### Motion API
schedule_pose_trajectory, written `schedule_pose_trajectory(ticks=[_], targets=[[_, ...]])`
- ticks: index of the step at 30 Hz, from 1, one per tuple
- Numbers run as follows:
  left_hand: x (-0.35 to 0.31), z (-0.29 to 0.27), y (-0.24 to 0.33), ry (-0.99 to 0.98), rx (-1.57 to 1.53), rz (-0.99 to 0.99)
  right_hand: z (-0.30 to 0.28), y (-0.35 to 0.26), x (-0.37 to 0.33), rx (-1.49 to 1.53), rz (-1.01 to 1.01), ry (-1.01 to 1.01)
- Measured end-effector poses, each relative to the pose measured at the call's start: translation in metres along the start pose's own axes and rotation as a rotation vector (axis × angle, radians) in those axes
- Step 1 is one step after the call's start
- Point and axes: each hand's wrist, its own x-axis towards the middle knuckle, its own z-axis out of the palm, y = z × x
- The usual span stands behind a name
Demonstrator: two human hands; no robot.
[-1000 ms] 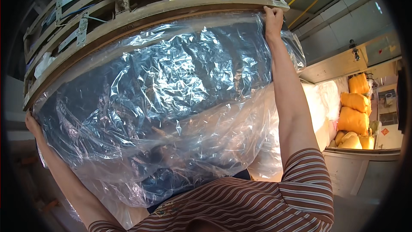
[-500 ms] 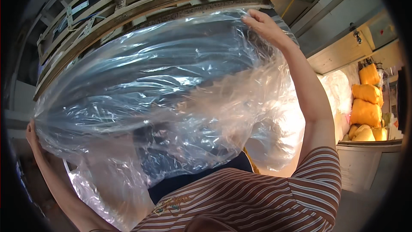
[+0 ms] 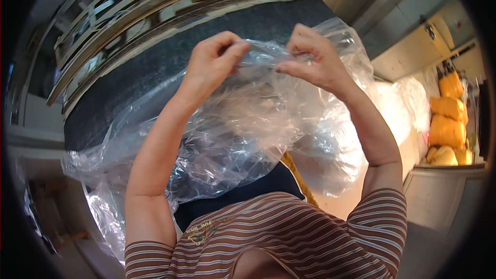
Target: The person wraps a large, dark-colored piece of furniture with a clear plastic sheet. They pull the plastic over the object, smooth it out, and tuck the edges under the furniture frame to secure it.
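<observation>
A large sheet of clear plastic film (image 3: 243, 108) lies crumpled across my lap and over the near part of a dark work surface (image 3: 170, 46). My left hand (image 3: 214, 59) pinches a gathered edge of the film between thumb and fingers. Close by on the right, my right hand (image 3: 312, 54) grips the same edge, its fingers curled and slightly blurred. Between the two hands a short stretch of film is lifted off the surface. From there the rest hangs down in folds toward me, and more of it spreads out to the right.
A long frame of wooden and metal rails (image 3: 150, 20) runs along the far side of the work surface. At the right, several orange bundles (image 3: 447, 129) are stacked beside a brightly lit heap of clear plastic (image 3: 405, 103). A pale cabinet (image 3: 434, 196) stands below them.
My left hand has come from the far left to the middle, and my right hand has drawn back toward it. The film has slid toward me, uncovering the dark surface.
</observation>
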Motion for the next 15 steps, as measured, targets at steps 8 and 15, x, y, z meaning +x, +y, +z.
schedule_pose_trajectory(ticks=[8, 15], targets=[[-0.100, -0.144, -0.119, 0.351, 0.209, -0.307, -0.099, 0.228, -0.392, -1.003, 1.028, -1.157], [-0.301, -0.436, -0.164, 0.754, 0.673, -0.615, -0.199, 0.294, -0.270, -1.195, 0.947, -0.267]])
